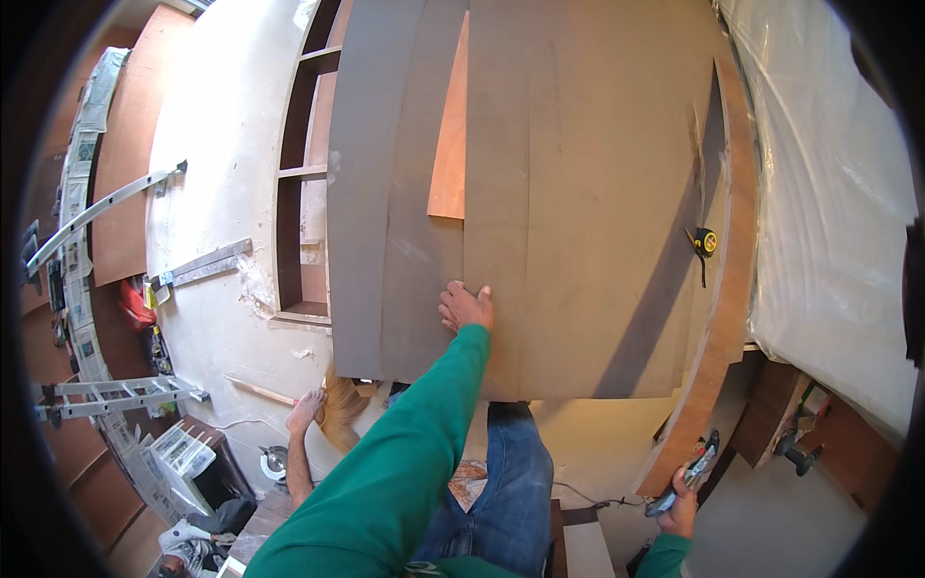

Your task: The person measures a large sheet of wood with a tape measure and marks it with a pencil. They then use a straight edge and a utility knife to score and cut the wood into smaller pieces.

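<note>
A wide grey-brown sheet [597, 193] lies before me on a stack of similar panels. My left hand [467, 306] rests on it near the seam, palm down, fingers apart and slightly bent, holding nothing. Beyond that hand, a tapering orange-brown wood surface [451, 159] shows between the sheets. At the lower right my right hand [678, 506] is closed around a grey and black hand tool [696, 470]; its exact kind is unclear. The tool is beside the near end of a long plywood strip [734, 222]. A yellow and black tape measure [706, 242] lies on the sheet's right side.
A dark wooden frame [289, 207] with compartments borders the panels on the left. Farther left are ladders [125, 397] and a circular saw [275, 464]. Another person's bare limb [301, 448] extends near my left arm. Plastic sheeting [819, 193] covers something at right.
</note>
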The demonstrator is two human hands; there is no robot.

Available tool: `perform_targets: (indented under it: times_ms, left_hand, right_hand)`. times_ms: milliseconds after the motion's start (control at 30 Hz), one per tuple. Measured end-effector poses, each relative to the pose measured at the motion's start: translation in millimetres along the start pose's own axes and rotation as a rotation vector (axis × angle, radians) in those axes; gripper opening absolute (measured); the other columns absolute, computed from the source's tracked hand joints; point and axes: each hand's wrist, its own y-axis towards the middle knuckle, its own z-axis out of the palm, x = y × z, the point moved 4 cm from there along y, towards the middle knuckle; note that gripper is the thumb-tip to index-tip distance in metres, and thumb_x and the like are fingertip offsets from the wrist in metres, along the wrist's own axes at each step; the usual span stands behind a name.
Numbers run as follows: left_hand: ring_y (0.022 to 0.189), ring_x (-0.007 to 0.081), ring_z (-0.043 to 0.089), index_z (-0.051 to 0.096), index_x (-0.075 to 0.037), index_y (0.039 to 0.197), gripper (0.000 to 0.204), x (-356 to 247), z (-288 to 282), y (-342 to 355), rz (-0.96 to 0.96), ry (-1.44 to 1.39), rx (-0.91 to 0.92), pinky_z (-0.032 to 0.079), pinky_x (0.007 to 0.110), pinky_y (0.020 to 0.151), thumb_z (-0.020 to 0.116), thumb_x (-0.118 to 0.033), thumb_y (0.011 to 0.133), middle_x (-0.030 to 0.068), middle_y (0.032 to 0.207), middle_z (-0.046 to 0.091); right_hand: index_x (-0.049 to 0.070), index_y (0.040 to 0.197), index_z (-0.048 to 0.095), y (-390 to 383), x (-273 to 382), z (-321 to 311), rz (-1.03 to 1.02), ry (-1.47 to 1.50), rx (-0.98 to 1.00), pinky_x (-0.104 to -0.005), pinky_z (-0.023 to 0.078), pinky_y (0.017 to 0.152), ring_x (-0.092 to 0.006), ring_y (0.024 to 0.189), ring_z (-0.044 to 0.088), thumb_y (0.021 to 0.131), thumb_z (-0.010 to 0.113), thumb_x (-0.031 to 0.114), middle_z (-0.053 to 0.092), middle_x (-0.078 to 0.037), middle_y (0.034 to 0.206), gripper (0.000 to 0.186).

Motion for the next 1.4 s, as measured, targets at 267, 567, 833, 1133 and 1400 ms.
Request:
perform_targets:
  times_ms: [267,567,833,1133,1400]
  left_hand:
    - [0.119,0.0399,0.053,0.057,-0.003,0.121,0.049,16,-39,76,0.283,-0.266,0.395,0.043,0.049,0.102,0.080,-0.032,0.089,0.0204,0.124,0.058]
    - [0.105,0.0404,0.061,0.055,-0.003,0.121,0.042,-81,-67,167,0.366,-0.300,0.048,0.050,0.048,0.092,0.076,-0.026,0.092,0.0214,0.121,0.057]
    - [0.107,0.0403,0.064,0.055,-0.009,0.115,0.037,-82,-33,97,0.138,-0.155,-0.039,0.052,0.050,0.088,0.078,-0.025,0.091,0.0171,0.114,0.059]
    - [0.096,0.0324,0.068,0.064,-0.009,0.102,0.018,-55,-3,90,0.305,-0.076,-0.012,0.054,0.048,0.080,0.075,-0.020,0.092,0.0104,0.100,0.068]
    - [0.085,0.0311,0.071,0.066,-0.007,0.093,0.015,-61,-21,91,0.178,-0.292,-0.159,0.054,0.044,0.078,0.078,-0.014,0.089,0.0123,0.092,0.074]
  right_hand:
    - [0.005,0.117,0.063,-45,-63,130,0.061,0.239,0.030,-0.0406,0.055,0.094,-0.0202,0.100,0.067,0.099,0.073,0.020,0.068,-0.005,0.106,0.025]
    - [0.009,0.126,0.061,-49,-86,197,0.172,0.224,0.123,-0.0434,0.057,0.086,-0.0248,0.100,0.070,0.099,0.073,0.028,0.071,-0.006,0.114,0.035]
    - [0.010,0.110,0.064,-8,-114,164,0.150,0.172,0.122,-0.0374,0.052,0.084,-0.0156,0.092,0.063,0.098,0.074,0.021,0.063,0.002,0.097,0.019]
    - [0.010,0.097,0.066,27,-114,129,0.138,0.170,0.059,-0.0274,0.043,0.079,-0.0079,0.085,0.053,0.095,0.077,0.015,0.056,0.006,0.088,0.012]
    - [0.016,0.101,0.063,39,-97,108,0.206,0.115,0.019,-0.0380,0.052,0.067,-0.0144,0.085,0.059,0.096,0.078,0.028,0.056,0.003,0.092,0.020]
